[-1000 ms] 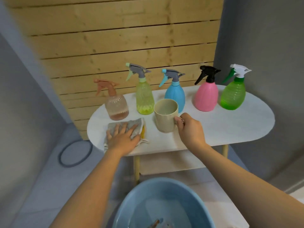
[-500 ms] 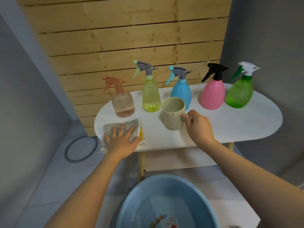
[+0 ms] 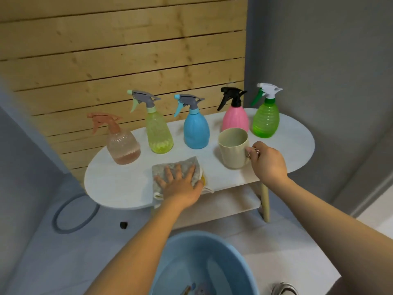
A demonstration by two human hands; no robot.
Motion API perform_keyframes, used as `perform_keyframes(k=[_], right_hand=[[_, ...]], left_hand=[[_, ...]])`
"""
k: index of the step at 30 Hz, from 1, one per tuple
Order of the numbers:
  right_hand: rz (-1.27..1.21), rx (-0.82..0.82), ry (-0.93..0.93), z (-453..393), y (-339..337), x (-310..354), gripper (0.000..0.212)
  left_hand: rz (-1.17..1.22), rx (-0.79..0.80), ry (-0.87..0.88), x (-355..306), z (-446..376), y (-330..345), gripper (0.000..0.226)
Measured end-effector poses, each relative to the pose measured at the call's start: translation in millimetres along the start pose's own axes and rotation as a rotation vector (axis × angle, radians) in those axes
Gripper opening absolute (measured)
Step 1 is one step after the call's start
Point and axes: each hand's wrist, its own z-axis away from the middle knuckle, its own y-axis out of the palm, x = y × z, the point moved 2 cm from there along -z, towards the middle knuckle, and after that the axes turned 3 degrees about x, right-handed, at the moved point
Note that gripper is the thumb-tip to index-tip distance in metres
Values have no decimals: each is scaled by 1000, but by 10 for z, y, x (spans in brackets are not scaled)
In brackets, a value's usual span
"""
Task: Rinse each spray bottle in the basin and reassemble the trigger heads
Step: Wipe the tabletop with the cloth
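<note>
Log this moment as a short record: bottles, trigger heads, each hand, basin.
bottles: five upright in a row on the white table: peach bottle, yellow bottle, blue bottle, pink bottle, green bottle
trigger heads: all fitted
left hand: flat on grey cloth
right hand: grips beige mug handle
basin: blue, on floor

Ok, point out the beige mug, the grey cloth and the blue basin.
beige mug (image 3: 232,154), head view, on its outer front wall.
grey cloth (image 3: 187,163), head view, on the bare far part above the fingers.
blue basin (image 3: 238,257), head view, on its right rim.
</note>
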Motion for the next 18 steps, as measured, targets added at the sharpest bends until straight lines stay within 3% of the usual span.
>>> perform_keyframes(k=[8,18], right_hand=[[128,-17,116,-326,-357,-555,26],[251,146,146,-465,-352,-685,30]], left_hand=[[32,-19,80,-786,-262,17,64],[55,-32,108,-1142,-416,19,65]])
